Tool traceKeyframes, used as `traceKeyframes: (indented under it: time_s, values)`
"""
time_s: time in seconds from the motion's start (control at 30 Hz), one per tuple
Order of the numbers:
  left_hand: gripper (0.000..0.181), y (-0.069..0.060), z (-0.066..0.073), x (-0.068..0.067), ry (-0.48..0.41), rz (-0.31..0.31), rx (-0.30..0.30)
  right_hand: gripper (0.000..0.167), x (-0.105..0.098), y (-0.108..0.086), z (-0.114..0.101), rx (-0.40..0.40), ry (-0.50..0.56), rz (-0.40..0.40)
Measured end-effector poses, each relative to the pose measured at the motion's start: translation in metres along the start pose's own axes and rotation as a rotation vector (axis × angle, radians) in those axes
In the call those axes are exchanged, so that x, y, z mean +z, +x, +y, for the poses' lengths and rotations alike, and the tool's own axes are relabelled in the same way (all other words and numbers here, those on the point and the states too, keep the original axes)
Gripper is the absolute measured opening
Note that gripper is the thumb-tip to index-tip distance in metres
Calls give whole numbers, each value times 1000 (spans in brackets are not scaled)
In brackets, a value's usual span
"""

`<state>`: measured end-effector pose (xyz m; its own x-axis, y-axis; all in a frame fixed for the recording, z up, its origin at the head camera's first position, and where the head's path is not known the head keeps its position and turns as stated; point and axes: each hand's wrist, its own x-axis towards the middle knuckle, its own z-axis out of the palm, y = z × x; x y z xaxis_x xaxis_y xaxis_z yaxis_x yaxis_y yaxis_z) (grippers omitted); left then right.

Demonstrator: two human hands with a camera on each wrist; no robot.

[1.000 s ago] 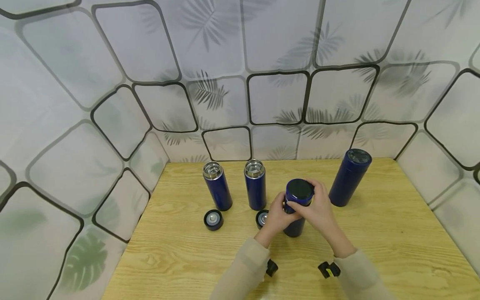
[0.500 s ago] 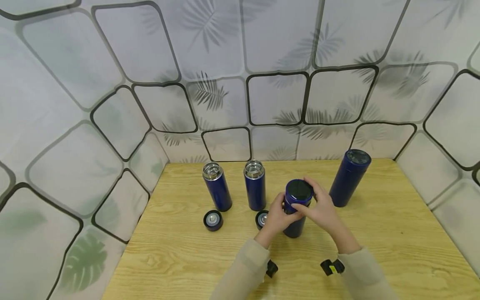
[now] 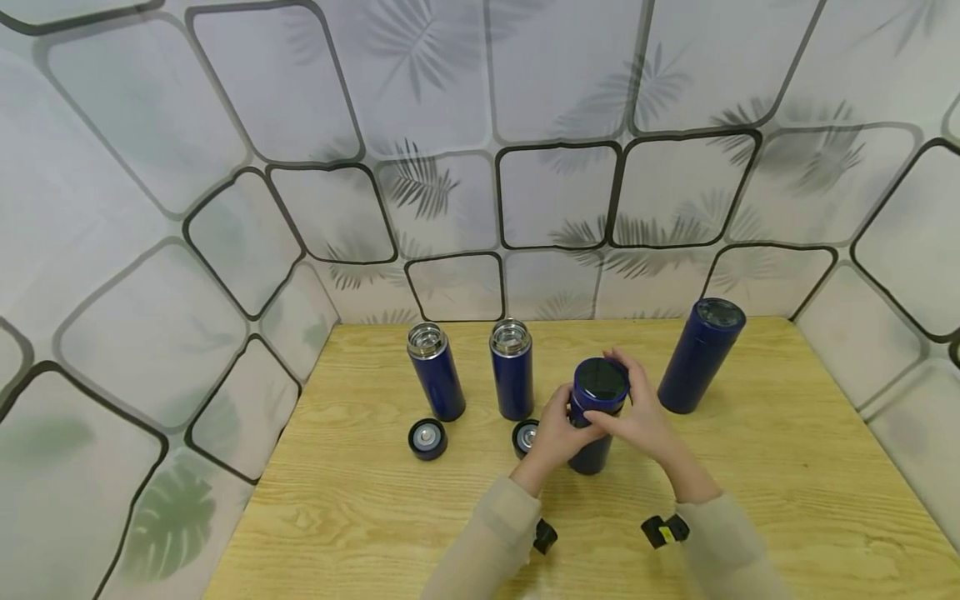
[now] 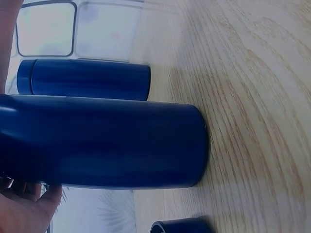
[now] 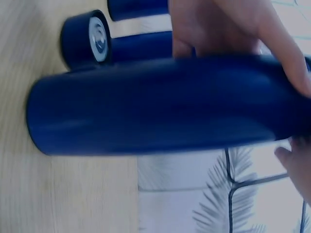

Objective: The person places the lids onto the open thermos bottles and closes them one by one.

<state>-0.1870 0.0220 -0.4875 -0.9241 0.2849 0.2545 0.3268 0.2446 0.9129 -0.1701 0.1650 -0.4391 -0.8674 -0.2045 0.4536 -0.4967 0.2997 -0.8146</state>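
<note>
In the head view a dark blue thermos bottle stands upright on the table, its black-topped lid in place. My left hand grips the bottle's upper body from the left. From the right, my right hand holds the lid, thumb in front and fingers behind. The left wrist view shows the bottle body lying sideways across the picture, with a closed bottle beyond it. In the right wrist view the left hand wraps the bottle near its top.
Two uncapped blue bottles stand to the left, steel mouths showing. Near them lie two upturned lids, one lid in front and another lid partly behind my left hand. A capped bottle stands back right. Patterned walls enclose the wooden table.
My right wrist has swung slightly to the right and the fingers have shifted around the lid. The left hand and the bottle stay in place.
</note>
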Motion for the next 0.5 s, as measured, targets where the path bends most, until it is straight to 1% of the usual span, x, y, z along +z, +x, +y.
traceKeyframes:
  time_s: [0.1,0.17,0.2,0.27,0.37,0.47,0.5]
  values:
    - [56,0,1,0,-9,-15,-32,84,-8,3,5,-143,126,-96]
    - [57,0,0,0,-19,-21,-43,83,-11,4,7,-188,169,-138]
    - [58,0,0,0,-24,-24,-44,81,-13,5,6,-194,172,-149]
    - [58,0,0,1,-30,-27,-43,79,-15,5,6,-159,138,-152]
    - [57,-1,0,0,-27,-28,-38,76,-15,4,5,-55,70,-133]
    - [55,-1,1,0,-15,-22,-31,78,-11,3,4,66,-7,-78]
    - [54,-1,1,0,-14,-18,-30,79,-9,3,3,95,-25,-53]
